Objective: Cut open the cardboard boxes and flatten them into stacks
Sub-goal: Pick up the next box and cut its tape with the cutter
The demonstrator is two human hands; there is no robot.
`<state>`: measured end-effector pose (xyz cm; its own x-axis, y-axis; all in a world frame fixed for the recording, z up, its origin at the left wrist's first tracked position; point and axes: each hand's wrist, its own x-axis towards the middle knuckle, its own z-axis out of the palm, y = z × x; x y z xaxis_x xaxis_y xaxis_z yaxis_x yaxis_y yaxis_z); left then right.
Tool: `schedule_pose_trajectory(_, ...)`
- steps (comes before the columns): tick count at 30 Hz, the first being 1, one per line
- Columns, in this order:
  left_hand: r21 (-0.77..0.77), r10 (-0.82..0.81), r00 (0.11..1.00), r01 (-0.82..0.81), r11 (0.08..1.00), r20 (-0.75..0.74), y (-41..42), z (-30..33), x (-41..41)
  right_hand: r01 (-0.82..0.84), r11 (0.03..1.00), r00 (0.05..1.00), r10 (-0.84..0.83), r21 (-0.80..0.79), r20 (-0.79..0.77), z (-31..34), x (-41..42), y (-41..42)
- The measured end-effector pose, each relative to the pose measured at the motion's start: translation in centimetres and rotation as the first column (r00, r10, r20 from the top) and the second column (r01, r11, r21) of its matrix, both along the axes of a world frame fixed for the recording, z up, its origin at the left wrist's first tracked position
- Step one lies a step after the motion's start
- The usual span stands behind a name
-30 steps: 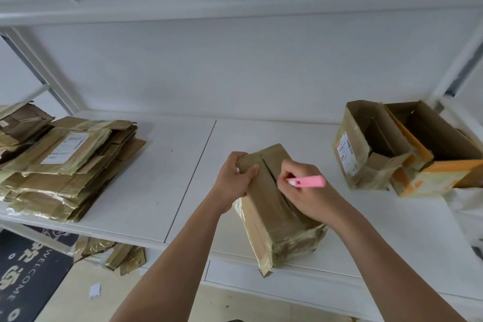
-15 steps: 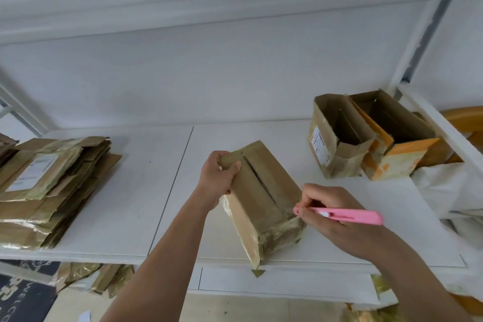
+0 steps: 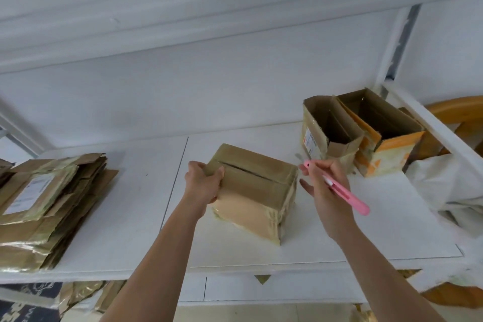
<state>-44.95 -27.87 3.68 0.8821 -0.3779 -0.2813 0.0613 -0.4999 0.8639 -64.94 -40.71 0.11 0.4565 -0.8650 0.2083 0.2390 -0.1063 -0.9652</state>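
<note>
1. Cardboard, flattened and taped, is piled as a stack (image 3: 49, 206) at the left of the white counter (image 3: 146, 217).
2. A sealed box (image 3: 257, 191), slit along its top, is set mid-counter.
3. Its left end is gripped by the left hand (image 3: 202, 185), fingers curled over the top edge.
4. A pink cutter (image 3: 342, 191) is pinched in the right hand (image 3: 326, 191), just right of the box.
5. Two opened boxes (image 3: 363, 136) are stood side by side at the far right.

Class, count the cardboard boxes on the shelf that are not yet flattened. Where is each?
3. One taped box sits mid-shelf, held by the left hand; an open box and an orange-edged open box stand at right. Others may be hidden.
</note>
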Motion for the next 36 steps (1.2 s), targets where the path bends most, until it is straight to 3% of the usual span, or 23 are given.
schedule_pose_trajectory(3, 0.236, -0.126, 0.981, 0.089, 0.968, 0.146, 0.7, 0.3, 0.1, 0.041, 0.999, 0.999, -0.042, 0.006, 0.035, -0.2, 1.3, 0.7)
schedule_pose_trajectory(6, 0.391, -0.352, 0.838, 0.185, 0.902, 0.416, 0.4, 0.5, -0.3, 0.066, 0.998, 0.997, -0.066, -0.001, 0.038, -0.3, 2.5, 1.0)
schedule_pose_trajectory(9, 0.491, -0.604, 0.691, 0.396, 0.776, 0.397, -0.7, 0.4, -1.6, 0.083, 0.996, 0.996, -0.084, 0.028, 0.030, -0.4, 3.3, 1.2)
schedule_pose_trajectory(11, 0.625, -0.700, 0.626, 0.404, 0.668, 0.343, -1.1, -0.6, -2.2, 0.126, 0.990, 0.991, -0.128, 0.066, 0.040, -0.7, 3.4, 1.3)
schedule_pose_trajectory(19, 0.722, -0.730, 0.595, 0.334, 0.606, 0.337, -1.4, -1.4, -2.4, 0.112, 0.950, 0.985, -0.145, 0.291, 0.096, -1.1, 2.1, 1.8)
schedule_pose_trajectory(29, 0.722, -0.733, 0.598, 0.344, 0.600, 0.324, -1.2, -1.4, -2.4, 0.122, 0.961, 0.991, -0.134, 0.249, 0.032, -1.1, 2.3, 2.0)
schedule_pose_trajectory(36, 0.712, -0.689, 0.584, 0.250, 0.656, 0.429, -1.1, -2.1, -2.9, 0.138, 0.982, 0.990, -0.134, 0.128, -0.037, -0.7, 2.4, 1.7)
